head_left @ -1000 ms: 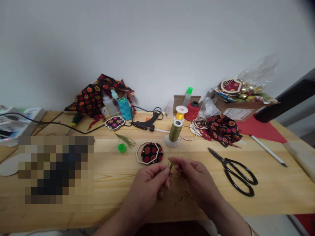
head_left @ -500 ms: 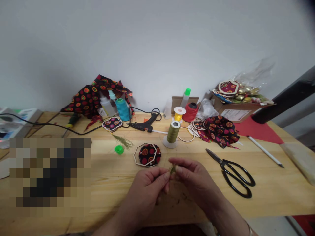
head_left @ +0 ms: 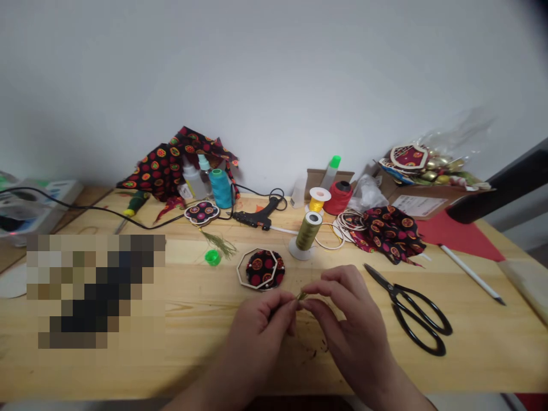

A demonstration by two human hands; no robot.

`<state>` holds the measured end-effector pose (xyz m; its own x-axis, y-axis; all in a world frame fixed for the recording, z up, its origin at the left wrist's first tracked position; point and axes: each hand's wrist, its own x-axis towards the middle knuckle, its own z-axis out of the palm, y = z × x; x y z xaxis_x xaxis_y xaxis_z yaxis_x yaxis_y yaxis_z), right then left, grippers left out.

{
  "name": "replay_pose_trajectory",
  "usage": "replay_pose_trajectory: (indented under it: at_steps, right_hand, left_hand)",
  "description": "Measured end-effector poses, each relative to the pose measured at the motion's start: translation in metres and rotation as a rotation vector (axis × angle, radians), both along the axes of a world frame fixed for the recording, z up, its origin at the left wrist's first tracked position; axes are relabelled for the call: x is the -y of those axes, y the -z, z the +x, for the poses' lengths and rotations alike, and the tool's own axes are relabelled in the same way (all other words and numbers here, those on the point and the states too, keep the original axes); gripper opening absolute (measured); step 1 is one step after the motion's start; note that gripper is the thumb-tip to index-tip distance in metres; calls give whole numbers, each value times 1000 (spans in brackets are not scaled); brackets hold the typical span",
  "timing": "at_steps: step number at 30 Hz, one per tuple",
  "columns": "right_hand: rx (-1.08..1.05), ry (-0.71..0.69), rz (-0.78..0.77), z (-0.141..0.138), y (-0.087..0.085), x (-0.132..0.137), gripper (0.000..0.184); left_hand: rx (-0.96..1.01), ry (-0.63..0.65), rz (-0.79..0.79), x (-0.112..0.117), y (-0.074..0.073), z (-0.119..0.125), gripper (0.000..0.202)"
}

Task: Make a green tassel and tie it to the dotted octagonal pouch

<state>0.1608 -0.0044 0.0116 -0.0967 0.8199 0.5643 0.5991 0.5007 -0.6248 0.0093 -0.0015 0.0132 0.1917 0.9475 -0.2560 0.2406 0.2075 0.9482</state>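
Note:
My left hand pinches a small tuft of olive-green thread between thumb and forefinger. At the same tuft, my right hand closes its thumb and forefinger on the loose ends, its other fingers curled above. Just behind the hands lies a dark patterned fabric disc with a pale octagonal frame partly over it. A spool of olive-green thread stands behind them, slightly tilted in view. Further left, an olive tassel hangs from a fabric-covered ornament lying on the table.
Black-handled scissors lie to the right, near a white pen. A glue gun, teal thread cone, red thread cone and yellow spool line the back. A green cap sits left; a cardboard box stands back right.
My right hand's fingers have lifted and opened out a little, exposing more of the thread tuft. My left hand keeps its pinch. The whole view has shifted slightly.

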Motion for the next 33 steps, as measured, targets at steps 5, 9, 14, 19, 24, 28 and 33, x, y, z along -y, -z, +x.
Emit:
replay_pose_trajectory:
  at_steps: [5,9,14,19,24,28,33]
  right_hand:
    - [46,-2,11,-3,1,0,11]
    - [35,-5,-4,-4,2,-1,11]
    - [19,-7,-29,-4,4,-1,16]
    - [-4,8,-57,-2,5,-2,17]
    - [-22,23,-51,-1,6,-3,16]
    - [-28,36,-62,-1,7,-4,17]
    - [-260,153,-123,4,6,-6,7]
  left_hand:
    - [-50,28,110,3,2,-1,24]
    - [-74,42,123,4,4,-2,25]
    - [-55,30,109,4,2,0,25]
    - [-33,27,64,3,1,1,22]
    - [7,19,34,1,1,2,26]
    - [77,40,-67,0,5,1,25]
    - [299,-7,-233,0,15,-1,27]
